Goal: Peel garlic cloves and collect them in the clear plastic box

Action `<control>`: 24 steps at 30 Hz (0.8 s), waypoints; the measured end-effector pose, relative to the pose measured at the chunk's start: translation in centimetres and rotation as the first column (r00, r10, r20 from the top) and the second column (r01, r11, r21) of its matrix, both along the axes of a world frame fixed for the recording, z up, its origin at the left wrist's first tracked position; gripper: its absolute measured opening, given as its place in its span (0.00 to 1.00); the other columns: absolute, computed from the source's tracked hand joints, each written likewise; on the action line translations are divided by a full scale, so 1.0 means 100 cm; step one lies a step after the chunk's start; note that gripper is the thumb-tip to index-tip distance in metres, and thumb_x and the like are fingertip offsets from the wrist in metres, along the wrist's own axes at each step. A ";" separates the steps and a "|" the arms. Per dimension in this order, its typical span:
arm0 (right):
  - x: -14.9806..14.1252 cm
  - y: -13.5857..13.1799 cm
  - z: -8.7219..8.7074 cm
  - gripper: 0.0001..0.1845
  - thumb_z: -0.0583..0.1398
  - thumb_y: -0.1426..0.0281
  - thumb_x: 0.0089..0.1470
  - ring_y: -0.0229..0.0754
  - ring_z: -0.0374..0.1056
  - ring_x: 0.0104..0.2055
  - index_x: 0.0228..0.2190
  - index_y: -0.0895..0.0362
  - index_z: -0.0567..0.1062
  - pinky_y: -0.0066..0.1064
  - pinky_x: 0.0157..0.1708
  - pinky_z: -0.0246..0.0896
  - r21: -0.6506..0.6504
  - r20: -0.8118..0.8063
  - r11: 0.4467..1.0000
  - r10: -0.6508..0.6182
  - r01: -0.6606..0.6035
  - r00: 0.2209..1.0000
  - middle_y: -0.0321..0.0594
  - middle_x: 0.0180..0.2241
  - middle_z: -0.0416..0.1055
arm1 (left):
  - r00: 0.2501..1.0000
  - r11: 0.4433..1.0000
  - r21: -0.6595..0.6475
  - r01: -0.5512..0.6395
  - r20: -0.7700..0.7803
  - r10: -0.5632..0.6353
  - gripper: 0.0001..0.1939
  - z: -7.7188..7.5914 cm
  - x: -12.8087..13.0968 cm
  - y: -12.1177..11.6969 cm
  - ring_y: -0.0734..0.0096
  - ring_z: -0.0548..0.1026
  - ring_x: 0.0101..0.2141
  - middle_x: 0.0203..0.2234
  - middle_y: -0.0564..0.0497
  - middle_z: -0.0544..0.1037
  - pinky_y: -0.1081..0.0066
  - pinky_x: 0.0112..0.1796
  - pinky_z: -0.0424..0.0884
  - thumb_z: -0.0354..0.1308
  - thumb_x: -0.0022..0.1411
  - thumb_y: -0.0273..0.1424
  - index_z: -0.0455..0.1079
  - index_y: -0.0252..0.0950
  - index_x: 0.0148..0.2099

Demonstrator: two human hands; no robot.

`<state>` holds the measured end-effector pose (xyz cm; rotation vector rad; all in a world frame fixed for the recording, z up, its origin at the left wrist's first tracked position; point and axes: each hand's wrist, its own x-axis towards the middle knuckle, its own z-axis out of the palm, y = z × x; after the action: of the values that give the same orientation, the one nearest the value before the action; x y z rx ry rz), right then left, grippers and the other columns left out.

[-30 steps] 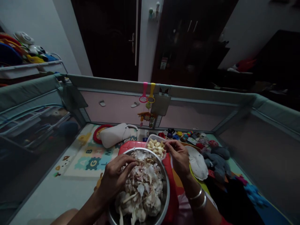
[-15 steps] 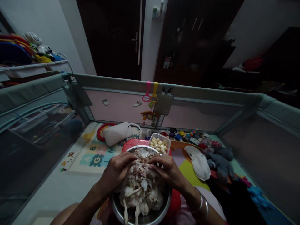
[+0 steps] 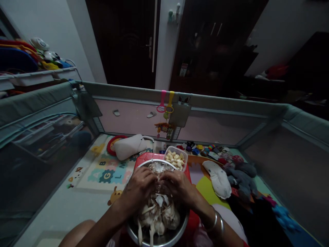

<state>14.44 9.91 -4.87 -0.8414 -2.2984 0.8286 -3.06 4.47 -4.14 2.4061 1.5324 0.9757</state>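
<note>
A metal bowl sits low in front of me, heaped with garlic bulbs and loose papery skins. Over its far half, my left hand and my right hand meet with fingers curled in. Their fingertips pinch at pale garlic between them; its exact shape is hidden by the fingers. Just past the bowl on the right, a clear plastic tub holds peeled garlic cloves. It rests on a red stool-like surface.
A grey playpen fence surrounds the spot. A white pillow-like object lies on the letter-patterned mat. Toward the right are a spotted white cushion, a grey plush toy and several small toys.
Both hands have come closer together over the bowl, and their fingertips now nearly touch. The left hand shifted right. The camera view moved slightly.
</note>
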 end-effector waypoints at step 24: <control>0.000 -0.008 -0.008 0.07 0.59 0.73 0.47 0.41 0.68 0.26 0.29 0.55 0.77 0.30 0.27 0.59 -0.055 -0.240 0.986 -0.163 0.154 0.957 0.39 0.24 0.74 | 0.989 0.983 0.113 -0.142 0.043 0.138 0.08 0.002 0.015 -0.003 0.67 0.70 0.26 0.21 0.52 0.73 0.68 0.31 0.64 0.53 0.59 0.28 0.66 0.36 0.27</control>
<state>14.46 9.14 -5.65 -0.8749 -1.9798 0.8525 -1.55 4.14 -3.93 2.3687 1.6976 1.1578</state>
